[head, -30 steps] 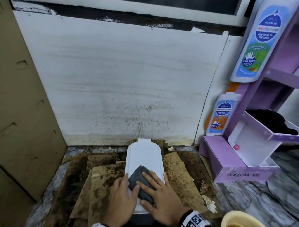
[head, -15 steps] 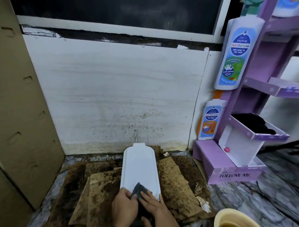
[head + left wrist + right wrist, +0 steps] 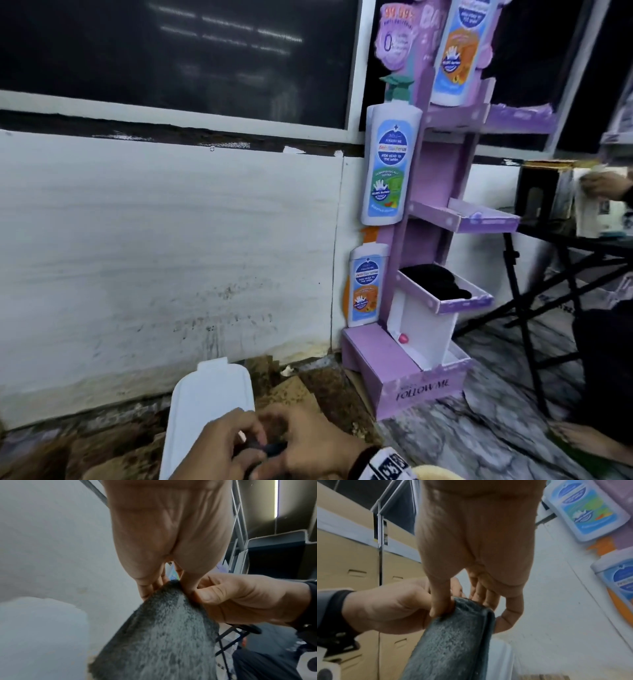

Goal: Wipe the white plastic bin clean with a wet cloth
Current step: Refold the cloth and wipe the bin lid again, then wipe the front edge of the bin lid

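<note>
The white plastic bin (image 3: 209,397) lies flat on stained cardboard by the wall, at the bottom centre of the head view. Above its near end both hands hold the dark grey cloth (image 3: 270,448) off the bin. My left hand (image 3: 219,442) pinches the cloth's upper edge. My right hand (image 3: 308,442) grips the same edge beside it. In the left wrist view the cloth (image 3: 159,635) hangs down from the fingertips. In the right wrist view the cloth (image 3: 453,635) is folded double, with the bin (image 3: 501,655) below it.
A purple cardboard display stand (image 3: 421,370) with printed bottle cut-outs stands right of the bin. Soiled cardboard sheets (image 3: 291,387) cover the floor. A yellow bowl's rim (image 3: 438,474) shows at the bottom edge. Another person's hand (image 3: 606,185) and a black folding table (image 3: 565,240) are at far right.
Both hands pulled the cloth toward me off the bin's surface and lifted it, now pinching its edge. The head view swung up and to the right.
</note>
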